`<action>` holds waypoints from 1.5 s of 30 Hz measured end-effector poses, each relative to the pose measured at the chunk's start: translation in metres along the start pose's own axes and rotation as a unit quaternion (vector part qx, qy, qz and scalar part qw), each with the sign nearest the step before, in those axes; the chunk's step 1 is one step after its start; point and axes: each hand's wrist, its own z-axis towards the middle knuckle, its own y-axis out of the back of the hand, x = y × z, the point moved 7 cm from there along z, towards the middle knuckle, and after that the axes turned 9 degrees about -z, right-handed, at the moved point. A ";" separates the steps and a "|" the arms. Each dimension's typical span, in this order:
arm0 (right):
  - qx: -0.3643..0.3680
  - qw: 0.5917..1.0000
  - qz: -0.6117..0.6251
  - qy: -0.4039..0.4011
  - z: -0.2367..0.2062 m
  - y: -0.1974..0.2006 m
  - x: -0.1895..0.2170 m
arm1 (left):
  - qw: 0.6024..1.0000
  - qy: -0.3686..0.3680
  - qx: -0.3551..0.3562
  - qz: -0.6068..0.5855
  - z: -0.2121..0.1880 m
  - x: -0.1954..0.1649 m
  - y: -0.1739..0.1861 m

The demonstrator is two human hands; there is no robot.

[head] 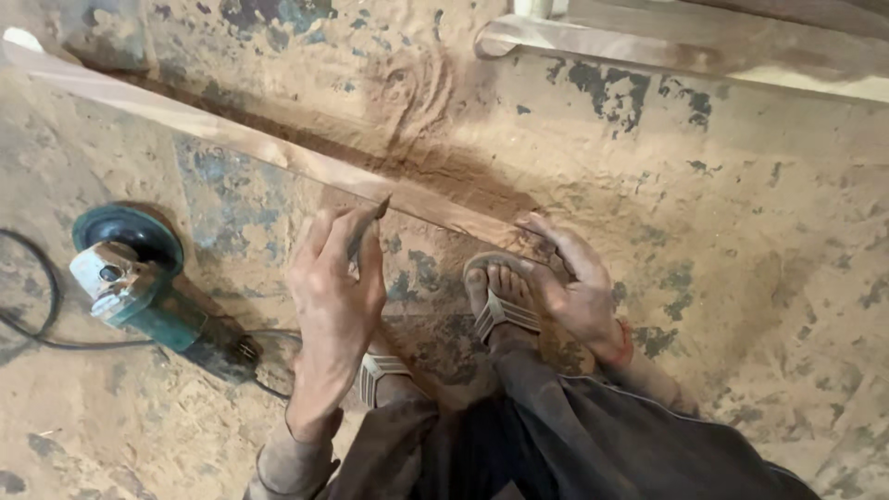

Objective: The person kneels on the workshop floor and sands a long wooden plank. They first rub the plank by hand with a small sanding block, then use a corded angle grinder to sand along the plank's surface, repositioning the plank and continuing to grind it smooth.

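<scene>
A long wooden strip lies on the dusty floor, running from the upper left corner down toward the middle, where its near end sits under the right hand. That hand lies flat on the strip with its fingers spread, pressing rather than clasping, just above a sandalled foot. The left hand has its fingers closed around a pencil, whose tip touches the near edge of the strip, a little to the left of the right hand. Well to the left of the hands, a green angle grinder rests on the floor with its disc up and its cord curling off toward the left edge. A second wooden piece lies along the top right. No containers show anywhere.
</scene>
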 end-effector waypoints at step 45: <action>0.013 0.995 0.094 -0.015 0.001 0.002 -0.004 | 0.935 -0.291 0.156 0.133 -0.054 0.004 -0.079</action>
